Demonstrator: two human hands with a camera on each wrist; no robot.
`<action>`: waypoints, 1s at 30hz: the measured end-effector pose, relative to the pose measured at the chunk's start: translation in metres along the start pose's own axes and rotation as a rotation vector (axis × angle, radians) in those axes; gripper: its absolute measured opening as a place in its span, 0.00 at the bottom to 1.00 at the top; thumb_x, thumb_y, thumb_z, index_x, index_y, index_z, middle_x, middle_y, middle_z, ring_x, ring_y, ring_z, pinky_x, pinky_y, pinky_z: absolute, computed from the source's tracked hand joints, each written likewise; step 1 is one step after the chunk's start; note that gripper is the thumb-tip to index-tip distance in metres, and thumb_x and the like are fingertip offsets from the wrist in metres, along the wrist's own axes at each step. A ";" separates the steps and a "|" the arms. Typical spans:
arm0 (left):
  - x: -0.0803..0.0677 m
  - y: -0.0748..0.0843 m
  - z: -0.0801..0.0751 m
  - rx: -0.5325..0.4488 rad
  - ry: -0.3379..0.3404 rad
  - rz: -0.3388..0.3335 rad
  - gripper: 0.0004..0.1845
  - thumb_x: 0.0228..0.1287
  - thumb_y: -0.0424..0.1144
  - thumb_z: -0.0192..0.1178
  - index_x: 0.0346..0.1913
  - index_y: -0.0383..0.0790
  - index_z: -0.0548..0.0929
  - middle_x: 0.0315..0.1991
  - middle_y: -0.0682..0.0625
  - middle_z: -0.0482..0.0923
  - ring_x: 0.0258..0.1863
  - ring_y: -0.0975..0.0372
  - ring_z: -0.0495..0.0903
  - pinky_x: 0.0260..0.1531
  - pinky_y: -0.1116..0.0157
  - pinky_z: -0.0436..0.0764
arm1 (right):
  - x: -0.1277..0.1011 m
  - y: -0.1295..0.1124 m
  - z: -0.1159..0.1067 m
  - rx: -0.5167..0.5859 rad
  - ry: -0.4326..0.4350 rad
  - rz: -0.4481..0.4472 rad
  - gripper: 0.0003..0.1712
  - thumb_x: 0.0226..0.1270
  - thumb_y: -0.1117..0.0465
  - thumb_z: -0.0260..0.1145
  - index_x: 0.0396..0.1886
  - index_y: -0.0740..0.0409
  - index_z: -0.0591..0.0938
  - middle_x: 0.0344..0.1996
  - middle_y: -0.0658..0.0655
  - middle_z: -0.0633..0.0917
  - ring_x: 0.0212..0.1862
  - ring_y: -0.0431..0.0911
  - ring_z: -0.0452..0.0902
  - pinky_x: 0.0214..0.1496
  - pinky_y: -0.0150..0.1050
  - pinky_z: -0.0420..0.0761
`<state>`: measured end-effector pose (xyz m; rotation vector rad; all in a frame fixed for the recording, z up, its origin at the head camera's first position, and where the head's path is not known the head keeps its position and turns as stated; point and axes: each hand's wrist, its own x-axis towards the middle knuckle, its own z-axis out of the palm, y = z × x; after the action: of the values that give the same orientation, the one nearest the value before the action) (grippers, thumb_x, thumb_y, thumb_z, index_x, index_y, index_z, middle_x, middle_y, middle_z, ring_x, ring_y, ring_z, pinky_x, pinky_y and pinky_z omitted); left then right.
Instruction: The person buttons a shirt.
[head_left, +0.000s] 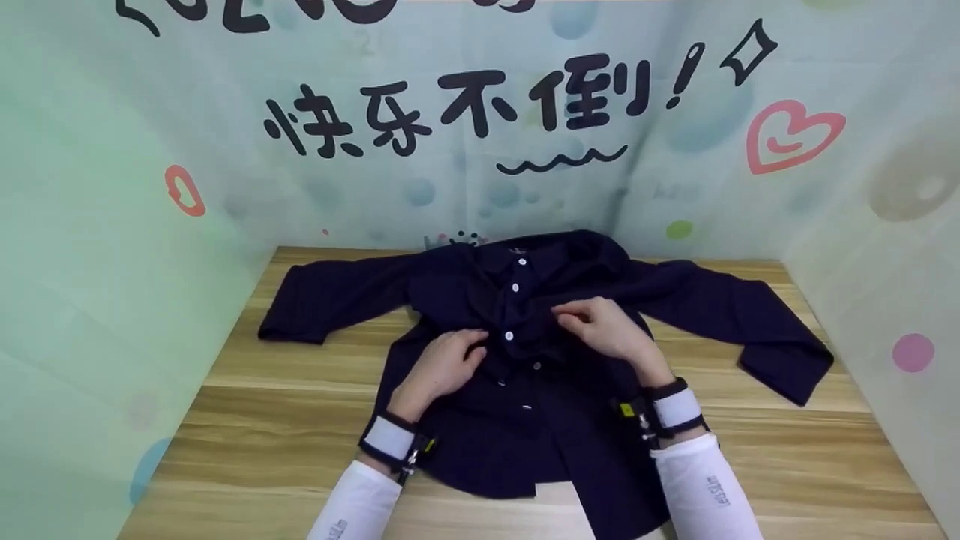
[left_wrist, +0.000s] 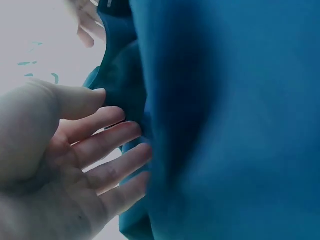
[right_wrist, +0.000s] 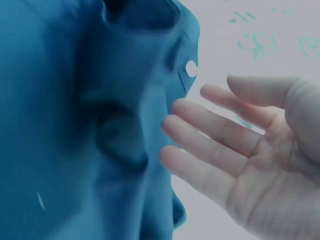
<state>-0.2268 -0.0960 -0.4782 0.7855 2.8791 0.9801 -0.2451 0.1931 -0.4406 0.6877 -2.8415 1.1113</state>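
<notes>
A dark navy button-up shirt [head_left: 525,420] lies face up on the wooden table [head_left: 285,420], both sleeves spread out to the sides. My left hand [head_left: 469,349] rests on the shirt front just left of the white buttons [head_left: 509,335]. In the left wrist view its fingers [left_wrist: 115,145] are straight and touch the fabric [left_wrist: 225,125]. My right hand [head_left: 581,315] lies on the chest to the right of the placket. In the right wrist view its fingers [right_wrist: 200,135] are straight against the cloth [right_wrist: 75,125], below a white button [right_wrist: 191,68]. Neither hand grips anything.
Printed backdrop panels [head_left: 480,150] close in the table at the back and on both sides. The left sleeve end [head_left: 289,326] and the right sleeve end [head_left: 787,367] lie near the side walls. Bare wood shows along the front edge.
</notes>
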 end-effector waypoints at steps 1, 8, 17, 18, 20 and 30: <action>-0.003 -0.002 -0.002 0.017 -0.008 -0.008 0.19 0.75 0.37 0.57 0.62 0.31 0.81 0.62 0.37 0.80 0.63 0.45 0.77 0.64 0.50 0.73 | -0.003 0.003 -0.003 -0.029 -0.007 0.002 0.16 0.74 0.62 0.64 0.55 0.64 0.86 0.51 0.62 0.88 0.52 0.53 0.84 0.56 0.53 0.80; -0.017 -0.011 -0.012 0.094 -0.172 -0.098 0.23 0.73 0.40 0.59 0.66 0.32 0.78 0.69 0.35 0.72 0.69 0.41 0.69 0.68 0.47 0.68 | -0.019 0.025 0.004 -0.224 -0.232 0.004 0.22 0.77 0.56 0.61 0.62 0.66 0.82 0.59 0.69 0.82 0.61 0.63 0.78 0.63 0.57 0.75; 0.001 -0.019 -0.011 0.140 -0.293 -0.139 0.27 0.75 0.42 0.57 0.72 0.34 0.72 0.76 0.38 0.63 0.77 0.42 0.56 0.74 0.48 0.57 | -0.012 0.038 0.014 -0.270 -0.378 0.156 0.39 0.78 0.43 0.56 0.76 0.66 0.66 0.75 0.75 0.61 0.77 0.68 0.52 0.76 0.61 0.56; 0.003 -0.020 -0.011 0.141 -0.298 -0.144 0.27 0.75 0.42 0.57 0.72 0.34 0.72 0.76 0.38 0.63 0.77 0.42 0.55 0.74 0.48 0.57 | -0.010 0.038 0.015 -0.276 -0.384 0.167 0.40 0.78 0.42 0.56 0.77 0.65 0.65 0.75 0.75 0.60 0.77 0.68 0.51 0.76 0.61 0.55; 0.008 -0.022 -0.011 0.144 -0.303 -0.156 0.27 0.75 0.42 0.57 0.72 0.35 0.72 0.76 0.38 0.63 0.77 0.42 0.55 0.75 0.49 0.57 | -0.006 0.038 0.016 -0.289 -0.392 0.185 0.40 0.78 0.42 0.56 0.77 0.65 0.64 0.76 0.75 0.58 0.78 0.68 0.48 0.76 0.62 0.53; 0.002 0.010 -0.006 0.215 -0.194 -0.028 0.25 0.71 0.46 0.62 0.62 0.32 0.82 0.58 0.36 0.82 0.60 0.43 0.79 0.63 0.50 0.74 | 0.006 0.031 0.020 -0.322 -0.406 0.242 0.41 0.78 0.43 0.56 0.78 0.63 0.62 0.77 0.74 0.56 0.79 0.67 0.45 0.74 0.68 0.53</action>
<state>-0.2252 -0.0913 -0.4675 0.7987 2.8460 0.5621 -0.2600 0.1976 -0.4746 0.6163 -3.4110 0.5479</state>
